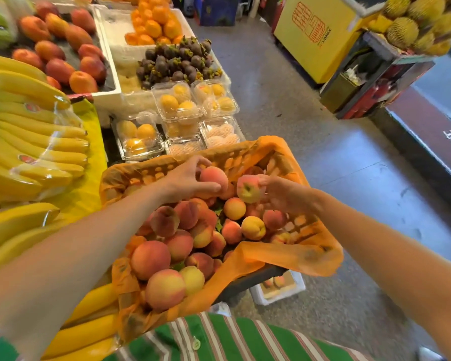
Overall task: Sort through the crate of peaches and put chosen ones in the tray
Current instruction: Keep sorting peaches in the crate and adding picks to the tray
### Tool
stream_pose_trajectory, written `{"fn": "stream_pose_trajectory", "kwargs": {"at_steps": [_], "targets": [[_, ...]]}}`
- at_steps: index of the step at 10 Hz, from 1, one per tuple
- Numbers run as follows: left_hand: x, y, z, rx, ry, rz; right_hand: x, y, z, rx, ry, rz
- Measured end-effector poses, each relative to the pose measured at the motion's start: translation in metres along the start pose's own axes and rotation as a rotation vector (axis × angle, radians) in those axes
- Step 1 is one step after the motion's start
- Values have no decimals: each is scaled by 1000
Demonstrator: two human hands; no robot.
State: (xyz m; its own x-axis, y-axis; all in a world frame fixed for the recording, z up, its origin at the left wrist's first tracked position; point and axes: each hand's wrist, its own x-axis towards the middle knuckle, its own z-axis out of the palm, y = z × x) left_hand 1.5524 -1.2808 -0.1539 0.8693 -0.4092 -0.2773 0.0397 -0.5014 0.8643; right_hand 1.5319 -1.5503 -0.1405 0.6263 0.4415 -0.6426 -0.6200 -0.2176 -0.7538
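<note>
My left hand (186,179) is curled over a round pink-orange peach (214,177) at the far side of the crate. The thumb is underneath and the fingers wrap its top, so the fruit is gripped and lifted just above the pile. Just to its right, my right hand (281,195) pinches a pink-and-yellow peach (249,189) between the thumb and fingertips, with its stem hollow turned towards me. The two held peaches are close together but not touching. Both hang over the orange lattice plastic crate (245,152), which is lined with a thin orange bag and heaped with loose peaches (180,235), blushed red and yellow, some with leaves between them. At far left lie bunches of yellow bananas (37,142) in clear wrap. Beyond them sits a white foam tray (116,87) holding red-orange fruit on a dark liner. Beyond the crate are clear plastic clamshell boxes (177,102) of yellow fruit and a heap of dark purple mangosteens (177,61). Under the crate's right corner, a small white foam box (279,289) on the floor holds a few peaches.
</note>
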Motion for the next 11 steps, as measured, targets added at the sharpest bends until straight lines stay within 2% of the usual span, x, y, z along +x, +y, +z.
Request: {"fn": "stream_pose_trajectory", "kwargs": {"at_steps": [1,2,3,4,5,6,7,8,9,10,11], "targets": [[-6,10,2,-567,-125,-69,-7,1,0,258,-33,-22],[-8,8,9,-913,-161,-100,-13,4,0,308,-39,-84],[-11,8,16,-1155,-188,-141,-19,6,0,183,-18,-119],[-12,10,20,-1137,-283,-90,-32,5,-2,37,-2,-121],[-12,11,22,-1075,-280,-87,-47,1,-4,-3,23,-121],[-9,15,28,-992,-217,-99,-58,-4,-7,-183,109,-105],[-8,21,30,-893,-126,-178,-64,-6,-11,-662,224,-50],[30,-31,36,-720,-142,-248,-61,1,-7,-1069,183,64],[18,-18,36,-763,-140,-312,-51,15,-2,-1414,60,109],[-8,20,39,-780,-205,-305,-43,30,-6,-1563,34,119],[-7,22,43,-713,-231,-273,-44,34,-8,-1612,55,159]]}}
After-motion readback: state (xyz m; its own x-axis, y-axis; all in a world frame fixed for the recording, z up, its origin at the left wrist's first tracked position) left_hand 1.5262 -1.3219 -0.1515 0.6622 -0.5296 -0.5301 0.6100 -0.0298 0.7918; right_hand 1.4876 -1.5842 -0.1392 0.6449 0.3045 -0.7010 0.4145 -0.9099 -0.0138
